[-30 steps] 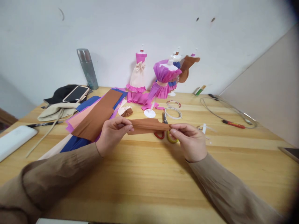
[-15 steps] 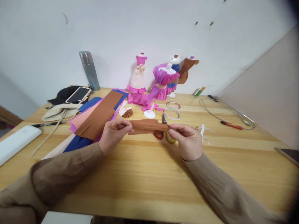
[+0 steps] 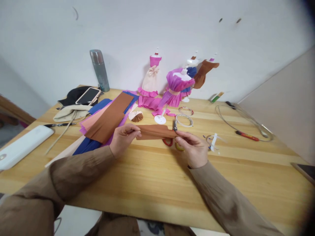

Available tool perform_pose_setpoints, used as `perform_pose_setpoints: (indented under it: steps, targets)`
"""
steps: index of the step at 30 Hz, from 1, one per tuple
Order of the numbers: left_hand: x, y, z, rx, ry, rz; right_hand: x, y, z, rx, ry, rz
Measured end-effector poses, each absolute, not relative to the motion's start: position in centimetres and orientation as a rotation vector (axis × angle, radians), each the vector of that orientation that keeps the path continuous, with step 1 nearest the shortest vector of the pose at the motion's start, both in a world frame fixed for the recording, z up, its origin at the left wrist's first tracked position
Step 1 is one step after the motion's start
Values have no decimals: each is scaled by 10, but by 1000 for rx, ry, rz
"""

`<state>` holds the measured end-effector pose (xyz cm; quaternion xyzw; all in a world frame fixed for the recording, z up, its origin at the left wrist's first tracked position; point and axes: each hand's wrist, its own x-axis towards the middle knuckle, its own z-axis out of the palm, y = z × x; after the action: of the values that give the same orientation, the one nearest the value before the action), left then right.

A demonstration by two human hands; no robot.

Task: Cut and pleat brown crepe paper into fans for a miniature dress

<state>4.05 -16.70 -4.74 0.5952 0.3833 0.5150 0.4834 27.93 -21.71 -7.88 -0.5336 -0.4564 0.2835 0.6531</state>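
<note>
Plainly, the brown strip [image 3: 155, 131] stretched crosswise between two grips, its long axis running side to side above the table [image 3: 147, 183], one end pinched by the left hand [image 3: 125, 139], the other by the right hand [image 3: 194, 147], nearer the scissors [image 3: 175, 125].

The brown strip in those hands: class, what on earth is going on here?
One person's left hand and right hand pinch a brown strip near opposite ends, holding it out above the table. Scissors lie partly hidden by it. Coloured sheets lie layered to the left, and small dressed mannequins stand toward the back.
</note>
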Motion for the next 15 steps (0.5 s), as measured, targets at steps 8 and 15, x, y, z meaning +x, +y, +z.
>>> perform_pose_setpoints:
  steps: [8,15]
  targets:
    - [43,-165,-42,1345,959,1128,282,-215,-79,-1174,-935,728]
    - [40,-161,-42,1343,951,1101,283,-216,-72,-1207,-970,875]
